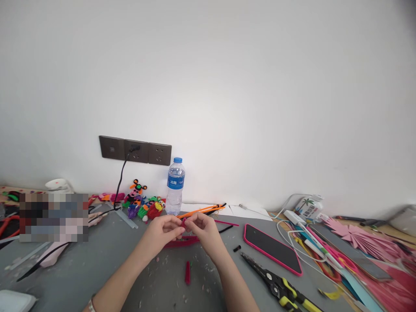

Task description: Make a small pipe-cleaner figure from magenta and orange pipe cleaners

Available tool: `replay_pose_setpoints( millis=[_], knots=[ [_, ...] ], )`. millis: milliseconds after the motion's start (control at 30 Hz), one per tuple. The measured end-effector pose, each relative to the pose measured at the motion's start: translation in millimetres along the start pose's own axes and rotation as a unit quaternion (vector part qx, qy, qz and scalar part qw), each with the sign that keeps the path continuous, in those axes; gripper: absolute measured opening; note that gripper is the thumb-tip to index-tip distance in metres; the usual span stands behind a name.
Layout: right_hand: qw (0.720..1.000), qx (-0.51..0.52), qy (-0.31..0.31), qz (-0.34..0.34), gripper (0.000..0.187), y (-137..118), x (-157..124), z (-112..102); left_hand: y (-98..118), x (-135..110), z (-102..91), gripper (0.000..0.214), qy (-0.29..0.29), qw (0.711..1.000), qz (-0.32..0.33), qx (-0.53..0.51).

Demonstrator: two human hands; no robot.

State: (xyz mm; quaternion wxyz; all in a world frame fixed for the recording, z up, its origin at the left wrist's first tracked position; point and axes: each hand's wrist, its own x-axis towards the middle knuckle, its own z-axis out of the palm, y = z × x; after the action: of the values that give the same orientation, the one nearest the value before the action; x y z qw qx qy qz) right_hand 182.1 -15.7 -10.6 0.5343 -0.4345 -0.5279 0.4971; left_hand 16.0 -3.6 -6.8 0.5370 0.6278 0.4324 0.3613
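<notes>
My left hand (164, 229) and my right hand (203, 228) meet over the grey table (97, 264), fingers pinched together on a small piece of magenta pipe cleaner (183, 223). Just under the hands lies a longer magenta pipe cleaner strip (182, 242). A short red piece (187, 272) lies on the table nearer to me. Small scraps are scattered around it.
A water bottle (175, 186) stands by the wall beside colourful pipe-cleaner figures (144, 206) and orange pipe cleaners (201, 210). A pink-cased phone (272, 248) and yellow-handled pliers (279, 286) lie at right, with cables, scissors and pink paper beyond. A wall socket (134, 150) holds a black cord.
</notes>
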Motion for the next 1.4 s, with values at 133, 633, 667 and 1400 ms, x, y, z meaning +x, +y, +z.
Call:
replay_pose_setpoints(
  millis=[133,633,667,1400],
  knots=[
    [1.000,-0.001,-0.005,-0.009,0.028,-0.4,1.2,-1.0,-0.9,0.8,0.3,0.023,0.021,0.999,0.012,0.021],
    [1.000,0.005,-0.019,0.020,0.023,-4.3,-1.5,-0.1,2.9,-0.5,-0.4,0.020,0.043,0.991,0.083,0.100],
    [1.000,0.001,-0.021,0.018,0.023,-4.8,-1.4,-0.6,4.8,-1.0,-0.4,0.021,0.041,0.991,0.079,0.097],
    [0.906,-0.413,-0.068,-0.067,0.039,18.0,-5.2,-4.6,6.2,-2.8,-12.0,0.023,0.023,0.999,0.044,0.014]
  ],
)
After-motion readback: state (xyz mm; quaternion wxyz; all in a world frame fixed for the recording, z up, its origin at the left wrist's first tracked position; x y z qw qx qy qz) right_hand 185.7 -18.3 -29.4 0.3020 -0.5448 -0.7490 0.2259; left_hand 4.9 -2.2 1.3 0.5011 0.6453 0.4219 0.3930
